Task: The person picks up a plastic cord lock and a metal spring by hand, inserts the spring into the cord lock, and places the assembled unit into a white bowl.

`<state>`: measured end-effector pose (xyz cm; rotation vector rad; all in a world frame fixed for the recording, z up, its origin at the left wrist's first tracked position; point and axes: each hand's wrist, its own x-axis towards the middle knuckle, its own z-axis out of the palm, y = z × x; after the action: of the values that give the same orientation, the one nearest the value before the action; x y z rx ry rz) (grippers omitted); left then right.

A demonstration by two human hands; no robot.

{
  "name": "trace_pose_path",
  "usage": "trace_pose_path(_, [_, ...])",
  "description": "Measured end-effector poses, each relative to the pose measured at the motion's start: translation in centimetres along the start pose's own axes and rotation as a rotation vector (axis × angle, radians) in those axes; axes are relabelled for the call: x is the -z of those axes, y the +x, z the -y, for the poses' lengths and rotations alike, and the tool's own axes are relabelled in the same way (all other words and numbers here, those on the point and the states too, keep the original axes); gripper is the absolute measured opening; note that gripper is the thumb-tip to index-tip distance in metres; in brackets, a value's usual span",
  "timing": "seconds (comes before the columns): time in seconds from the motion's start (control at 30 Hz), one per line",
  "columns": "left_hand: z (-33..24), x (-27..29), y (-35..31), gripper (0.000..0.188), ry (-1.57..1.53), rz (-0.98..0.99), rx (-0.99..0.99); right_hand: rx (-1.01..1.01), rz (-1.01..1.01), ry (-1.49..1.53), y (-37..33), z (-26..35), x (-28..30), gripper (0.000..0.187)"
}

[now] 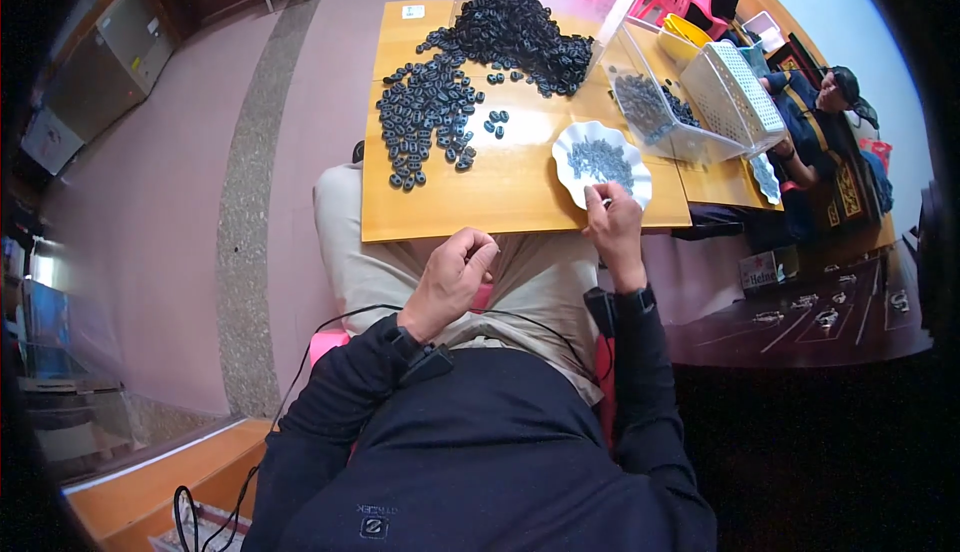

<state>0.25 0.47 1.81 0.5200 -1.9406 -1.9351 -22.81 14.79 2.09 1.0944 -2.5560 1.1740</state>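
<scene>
Pinching right hand (pixel 614 218) together at plate (pixel 564 158), curling left hand (pixel 450 284) closed, can't tell if gripping anything; wearing shirt (pixel 500 442) with faint lettering (pixel 378 509)

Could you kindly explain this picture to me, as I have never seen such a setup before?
No machine here: a person works with bare hands, filmed from a camera on their head, looking down. On the wooden table lie heaps of small black pieces and a scalloped white dish of small grey bits. The right hand pinches at the dish's near rim; the left hand is curled above the lap. Whether either holds something is too small to tell.
</scene>
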Motion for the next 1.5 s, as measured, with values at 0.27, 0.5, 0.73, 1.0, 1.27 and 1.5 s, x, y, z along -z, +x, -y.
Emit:
trace_pose_path(0.27, [1.5, 0.1, 0.7, 0.020, -0.170, 0.042, 0.011, 0.232, -0.140, -0.117, 2.0, -1.0, 0.4, 0.014])
trace_pose_path(0.5, [1.3, -0.1, 0.3, 0.020, -0.446, 0.075, 0.150, 0.240, 0.393, 0.583, -4.9, 7.1, -1.3, 0.020])
trace_pose_path(0.73, [1.3, 0.0, 0.1, 0.019, -0.683, 0.166, 0.258, 0.321, 0.292, 0.672, -6.3, 7.7, -3.6, 0.017])
trace_pose_path(1.0, [1.1, 0.1, 0.2, 0.018, -0.811, 0.178, 0.304, 0.165, 0.279, 0.773, -6.5, 7.8, -4.0, 0.009])
trace_pose_path(1.27, [0.7, 0.2, 0.1, 0.017, -0.783, 0.064, 0.286, -0.173, 0.424, 0.996, -6.9, 6.5, -4.3, 0.014])
trace_pose_path(1.5, [0.5, 0.3, 0.0, 0.018, -0.780, 0.003, 0.331, -0.248, 0.449, 1.097, -7.1, 6.4, -4.5, 0.013])
